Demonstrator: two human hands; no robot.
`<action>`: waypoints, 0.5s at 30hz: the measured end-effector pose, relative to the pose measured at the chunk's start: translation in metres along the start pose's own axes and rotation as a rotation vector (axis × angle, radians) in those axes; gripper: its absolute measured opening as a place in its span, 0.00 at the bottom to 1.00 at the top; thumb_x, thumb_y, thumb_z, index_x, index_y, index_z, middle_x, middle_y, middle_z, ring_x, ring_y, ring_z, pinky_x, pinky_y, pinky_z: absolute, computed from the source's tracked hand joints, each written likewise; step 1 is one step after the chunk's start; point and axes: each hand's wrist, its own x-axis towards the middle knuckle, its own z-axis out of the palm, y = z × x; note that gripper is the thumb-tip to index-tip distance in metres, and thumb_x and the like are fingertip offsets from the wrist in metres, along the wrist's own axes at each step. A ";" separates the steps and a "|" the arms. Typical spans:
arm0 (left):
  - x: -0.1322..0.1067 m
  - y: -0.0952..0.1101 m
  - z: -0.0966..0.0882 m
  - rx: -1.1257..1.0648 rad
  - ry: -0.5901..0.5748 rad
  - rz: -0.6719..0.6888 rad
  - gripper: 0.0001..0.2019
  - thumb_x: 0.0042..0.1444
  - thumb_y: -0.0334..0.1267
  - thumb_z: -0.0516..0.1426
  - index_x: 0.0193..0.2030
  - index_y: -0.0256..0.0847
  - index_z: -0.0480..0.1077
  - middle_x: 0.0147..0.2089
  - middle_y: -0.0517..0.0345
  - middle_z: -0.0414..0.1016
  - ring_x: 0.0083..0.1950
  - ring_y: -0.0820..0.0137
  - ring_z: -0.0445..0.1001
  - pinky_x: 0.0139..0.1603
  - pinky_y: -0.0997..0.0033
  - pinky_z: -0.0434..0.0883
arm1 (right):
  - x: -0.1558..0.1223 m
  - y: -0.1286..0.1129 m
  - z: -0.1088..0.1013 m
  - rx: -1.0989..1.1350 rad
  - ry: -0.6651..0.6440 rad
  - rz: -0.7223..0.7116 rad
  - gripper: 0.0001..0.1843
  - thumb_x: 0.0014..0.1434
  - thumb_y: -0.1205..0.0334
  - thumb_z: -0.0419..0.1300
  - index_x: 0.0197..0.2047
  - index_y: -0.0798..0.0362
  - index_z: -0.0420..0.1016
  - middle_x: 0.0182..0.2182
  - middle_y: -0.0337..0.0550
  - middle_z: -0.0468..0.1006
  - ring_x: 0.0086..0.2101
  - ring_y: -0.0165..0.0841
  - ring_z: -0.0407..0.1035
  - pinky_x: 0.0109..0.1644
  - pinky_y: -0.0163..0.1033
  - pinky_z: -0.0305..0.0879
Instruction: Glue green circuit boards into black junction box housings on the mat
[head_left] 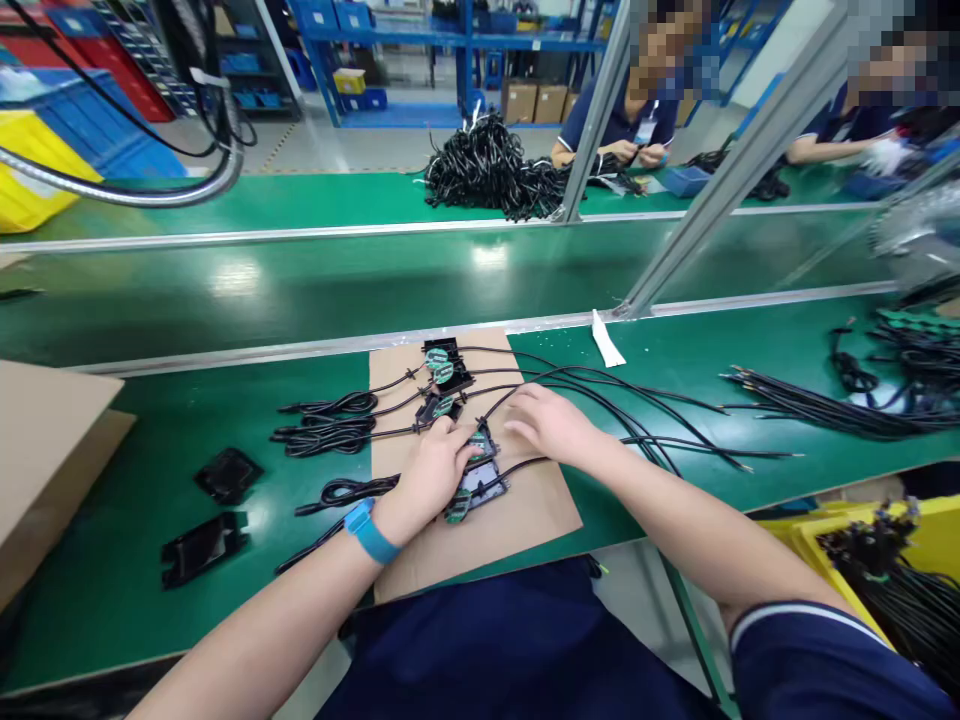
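Observation:
My left hand (435, 468), with a blue wrist strap (372, 533), reaches over a row of small black plastic housings with green circuit boards. Its thumb and fingers close around one black plastic housing (486, 440), hiding part of it. Just to the right, my right hand (553, 425) hovers by the black cables (501, 400), its curved fingers apart and apparently holding nothing. Nearer me, a pale-faced housing (484, 483) has a round green board (457, 507) beside it. More boards (439, 365) lie at the far end. Cardboard (420, 565) lies under the row.
Coiled cables (330, 420) and two black covers (229, 475) lie to the left, near a cardboard box (45, 440). Cable bundles (832, 405) lie right; a yellow bin (802, 540) stands below. A metal post (697, 190) rises ahead. Across the belt, a co-worker's hands (637, 153) work near piled cables (487, 165).

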 end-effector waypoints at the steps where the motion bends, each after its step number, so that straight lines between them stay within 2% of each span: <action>1: -0.001 0.000 0.000 0.039 0.004 0.034 0.16 0.67 0.41 0.55 0.58 0.41 0.74 0.43 0.49 0.71 0.42 0.62 0.73 0.45 0.60 0.74 | 0.009 0.000 0.001 0.007 0.019 -0.014 0.15 0.66 0.55 0.61 0.52 0.55 0.77 0.50 0.53 0.76 0.50 0.40 0.71 0.54 0.42 0.66; 3: -0.002 -0.002 0.000 0.089 0.040 0.101 0.19 0.68 0.43 0.54 0.62 0.41 0.71 0.45 0.47 0.71 0.44 0.60 0.72 0.46 0.57 0.75 | 0.025 0.007 -0.005 -0.045 0.031 0.058 0.14 0.66 0.54 0.62 0.49 0.53 0.78 0.48 0.50 0.78 0.50 0.38 0.71 0.55 0.39 0.65; 6: -0.011 -0.006 -0.010 0.109 0.118 0.184 0.22 0.67 0.44 0.55 0.66 0.41 0.67 0.50 0.44 0.71 0.51 0.55 0.71 0.52 0.51 0.74 | 0.039 0.032 -0.038 -0.179 0.120 0.393 0.15 0.67 0.51 0.60 0.45 0.53 0.80 0.44 0.50 0.79 0.48 0.37 0.71 0.54 0.39 0.62; 9: -0.033 -0.006 -0.029 0.049 0.116 0.213 0.21 0.67 0.42 0.56 0.64 0.40 0.66 0.56 0.42 0.71 0.57 0.55 0.70 0.58 0.52 0.73 | 0.042 0.075 -0.064 -0.203 0.195 0.635 0.23 0.68 0.53 0.59 0.49 0.70 0.76 0.45 0.75 0.76 0.49 0.50 0.70 0.49 0.49 0.61; 10: -0.043 -0.006 -0.035 0.013 0.095 0.204 0.20 0.67 0.41 0.56 0.63 0.40 0.67 0.56 0.42 0.71 0.58 0.56 0.70 0.59 0.53 0.73 | 0.045 0.094 -0.064 -0.198 0.192 0.704 0.27 0.66 0.54 0.61 0.51 0.77 0.74 0.44 0.84 0.74 0.49 0.55 0.70 0.46 0.52 0.60; 11: -0.052 -0.007 -0.040 -0.019 0.093 0.189 0.18 0.67 0.40 0.56 0.62 0.39 0.67 0.55 0.43 0.72 0.57 0.57 0.71 0.59 0.54 0.73 | 0.051 0.114 -0.060 -0.193 0.160 0.779 0.30 0.63 0.55 0.64 0.52 0.79 0.73 0.43 0.88 0.72 0.49 0.59 0.70 0.44 0.53 0.59; 12: -0.063 -0.008 -0.044 -0.049 0.095 0.169 0.17 0.66 0.39 0.57 0.61 0.39 0.68 0.54 0.43 0.73 0.57 0.58 0.71 0.59 0.55 0.73 | 0.057 0.133 -0.053 -0.211 0.097 0.912 0.31 0.61 0.55 0.66 0.54 0.78 0.73 0.45 0.88 0.72 0.50 0.58 0.69 0.42 0.51 0.57; 13: -0.073 -0.010 -0.047 -0.074 0.110 0.148 0.17 0.66 0.39 0.57 0.60 0.39 0.68 0.53 0.44 0.73 0.56 0.58 0.72 0.58 0.55 0.73 | 0.063 0.150 -0.046 -0.231 0.080 0.974 0.28 0.63 0.58 0.63 0.55 0.76 0.73 0.47 0.88 0.72 0.51 0.57 0.69 0.42 0.51 0.56; 15: -0.091 -0.011 -0.053 -0.125 0.173 0.105 0.16 0.65 0.37 0.59 0.59 0.39 0.69 0.52 0.44 0.74 0.55 0.59 0.73 0.56 0.56 0.74 | 0.071 0.171 -0.038 -0.173 0.099 0.977 0.19 0.62 0.67 0.61 0.52 0.74 0.76 0.47 0.88 0.72 0.52 0.55 0.70 0.43 0.52 0.56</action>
